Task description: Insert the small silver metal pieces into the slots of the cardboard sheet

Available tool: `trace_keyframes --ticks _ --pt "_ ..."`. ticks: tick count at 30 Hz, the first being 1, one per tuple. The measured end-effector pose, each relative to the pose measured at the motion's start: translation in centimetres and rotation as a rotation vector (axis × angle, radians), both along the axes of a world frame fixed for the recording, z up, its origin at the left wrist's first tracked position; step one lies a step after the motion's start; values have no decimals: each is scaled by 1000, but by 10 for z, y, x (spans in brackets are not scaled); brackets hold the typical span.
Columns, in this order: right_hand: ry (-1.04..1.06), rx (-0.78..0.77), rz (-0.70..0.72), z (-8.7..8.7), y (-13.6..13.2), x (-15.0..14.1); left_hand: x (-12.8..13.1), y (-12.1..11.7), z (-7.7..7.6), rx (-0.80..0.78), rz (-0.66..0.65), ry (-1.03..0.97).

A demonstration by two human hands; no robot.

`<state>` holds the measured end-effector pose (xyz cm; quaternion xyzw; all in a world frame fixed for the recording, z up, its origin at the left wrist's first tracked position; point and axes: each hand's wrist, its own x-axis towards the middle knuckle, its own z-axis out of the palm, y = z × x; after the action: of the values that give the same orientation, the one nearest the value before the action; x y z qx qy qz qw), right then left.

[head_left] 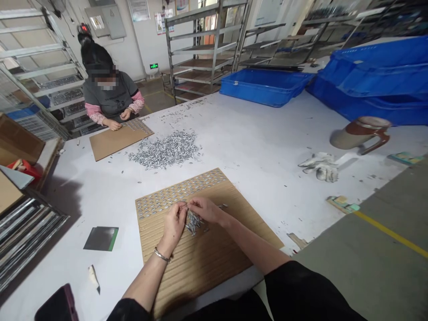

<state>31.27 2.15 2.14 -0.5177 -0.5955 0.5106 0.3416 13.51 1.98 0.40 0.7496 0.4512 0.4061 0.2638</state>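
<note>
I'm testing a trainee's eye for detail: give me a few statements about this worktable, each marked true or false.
1. The bare left hand and bare right hand are close together above the ribbed brown cardboard sheet. True.
2. The silver metal bracelet circles the right wrist. False: the bracelet circles the left wrist.
3. The large loose heap of small silver pieces lies on the white tabletop. True.
4. The brown-and-grey handled mug sits inside a blue plastic crate. False: the mug is on the tabletop.
</note>
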Motion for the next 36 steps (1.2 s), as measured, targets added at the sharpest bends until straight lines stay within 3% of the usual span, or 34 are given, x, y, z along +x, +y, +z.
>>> trace_keyframes --ticks 4,9,13,17,24,28,36 --pt "105 -123 27 4 7 5 -6 2 -1 137 41 73" --pt "-242 125 -213 -7 23 10 -13 22 -4 224 192 420" --pt "-440 261 -192 -13 30 9 -9 34 -8 255 159 571" --pt "-554 281 -178 -13 34 6 -7 37 -7 242 93 613" --pt "-717 181 -200 -9 38 -5 -10 43 2 213 -22 655" --pt "-738 169 -209 -5 38 -7 -11 46 4 228 -39 669" --pt "-723 308 -134 -1 29 -7 -24 35 4 274 13 573"
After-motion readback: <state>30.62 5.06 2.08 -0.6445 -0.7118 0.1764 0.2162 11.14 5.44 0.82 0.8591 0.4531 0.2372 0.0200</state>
